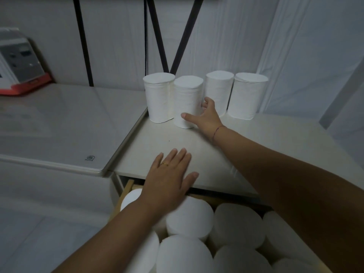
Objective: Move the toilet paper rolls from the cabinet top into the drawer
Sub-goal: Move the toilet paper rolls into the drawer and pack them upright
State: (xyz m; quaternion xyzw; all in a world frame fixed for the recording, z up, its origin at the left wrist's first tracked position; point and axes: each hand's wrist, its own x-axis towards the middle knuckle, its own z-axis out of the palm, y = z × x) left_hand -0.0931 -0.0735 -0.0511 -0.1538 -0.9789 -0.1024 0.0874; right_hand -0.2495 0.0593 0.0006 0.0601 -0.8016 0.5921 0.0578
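Several white toilet paper rolls stand upright in a row at the back of the cabinet top [275, 138]. My right hand [206, 117] wraps around the second roll from the left [188, 99], thumb across its front and fingers behind it. Beside it stand a left roll [158, 97] and two right rolls [218, 89], [248, 95]. My left hand [169, 174] lies flat and open on the front edge of the cabinet top. Below, the open wooden drawer [126, 191] holds several rolls standing on end [189, 217].
A white appliance with a glossy lid [59, 123] adjoins the cabinet on the left. A grey and orange device [21, 66] sits at its back left. Black diagonal struts [157, 36] run along the white fabric wall behind the rolls.
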